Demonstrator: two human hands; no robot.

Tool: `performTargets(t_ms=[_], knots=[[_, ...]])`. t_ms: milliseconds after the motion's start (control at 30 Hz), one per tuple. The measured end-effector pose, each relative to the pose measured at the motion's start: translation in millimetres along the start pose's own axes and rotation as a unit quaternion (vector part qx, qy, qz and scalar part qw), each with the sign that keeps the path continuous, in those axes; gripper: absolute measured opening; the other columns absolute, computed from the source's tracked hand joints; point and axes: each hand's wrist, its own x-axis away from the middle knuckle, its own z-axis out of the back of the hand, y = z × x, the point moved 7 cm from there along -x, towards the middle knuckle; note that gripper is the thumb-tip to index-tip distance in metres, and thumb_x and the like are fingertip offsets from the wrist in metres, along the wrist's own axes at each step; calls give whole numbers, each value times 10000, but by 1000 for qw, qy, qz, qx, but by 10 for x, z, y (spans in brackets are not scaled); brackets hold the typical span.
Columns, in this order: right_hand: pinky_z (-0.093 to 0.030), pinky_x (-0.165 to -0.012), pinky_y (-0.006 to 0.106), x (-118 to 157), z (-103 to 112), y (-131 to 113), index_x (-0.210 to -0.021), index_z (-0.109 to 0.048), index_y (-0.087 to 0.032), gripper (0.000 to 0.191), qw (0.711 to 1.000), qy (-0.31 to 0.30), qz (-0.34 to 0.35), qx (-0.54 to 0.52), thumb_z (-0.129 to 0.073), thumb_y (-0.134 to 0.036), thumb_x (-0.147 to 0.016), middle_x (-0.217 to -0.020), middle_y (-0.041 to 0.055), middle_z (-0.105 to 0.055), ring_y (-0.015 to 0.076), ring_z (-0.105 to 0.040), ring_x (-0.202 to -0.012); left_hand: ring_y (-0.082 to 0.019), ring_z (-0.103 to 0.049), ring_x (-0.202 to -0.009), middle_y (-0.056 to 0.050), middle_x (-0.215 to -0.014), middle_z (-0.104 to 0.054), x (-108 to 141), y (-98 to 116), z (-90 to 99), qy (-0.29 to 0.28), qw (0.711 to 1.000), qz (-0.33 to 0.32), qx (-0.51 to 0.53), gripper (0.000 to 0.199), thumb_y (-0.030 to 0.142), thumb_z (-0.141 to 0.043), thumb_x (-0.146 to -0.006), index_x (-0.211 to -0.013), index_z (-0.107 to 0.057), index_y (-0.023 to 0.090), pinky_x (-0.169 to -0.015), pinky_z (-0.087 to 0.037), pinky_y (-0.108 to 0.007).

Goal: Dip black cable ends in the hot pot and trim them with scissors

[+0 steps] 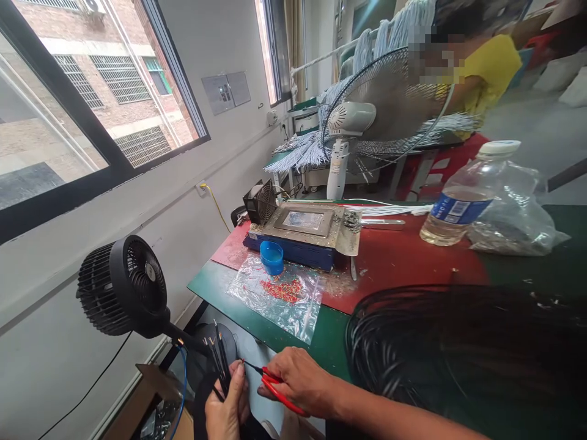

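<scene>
In the lower middle of the head view, my left hand (228, 400) is closed around several black cables (220, 351) with stripped-looking ends that point up. My right hand (305, 380) is wrapped round red-handled pliers (285, 396). Their thin dark jaws reach to the fingertips of my left hand, at a cable end too small to make out clearly. Beyond both hands, a clear plastic bag (300, 318) lies flat on the table, with small red and yellow bits (283, 291) scattered on it. A blue cup (272, 258) stands at its far edge.
Behind the bag sits a solder pot (302, 221) with a small fan (260, 201). A large black cable coil (389, 342) covers the table's right. A bottle (458, 211) stands farther back. A black fan (123, 284) rises at left. Past a standing fan (351, 119) sits a person in yellow (493, 70).
</scene>
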Motion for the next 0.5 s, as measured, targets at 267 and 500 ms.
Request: performTargets(t_ms=[267, 500], knots=[[-257, -370, 173, -16, -4, -1, -550, -523, -135, 454, 942, -41, -60, -328, -512, -543, -748, -391, -44, -391, 60, -372, -358, 11, -290, -309, 85, -358, -412, 22, -155, -94, -83, 994, 16, 71, 501, 364, -828, -350, -767, -687, 125, -323, -184, -118], [-240, -296, 158, -10, -16, -90, -569, -544, -118, 420, 866, -75, -84, -486, -557, -509, -720, -371, -51, -438, 51, -385, -291, -9, -298, -277, 76, -311, -410, 137, -223, -146, -111, 993, 32, 15, 477, 436, -811, -335, -662, -662, 122, -304, -172, -138]])
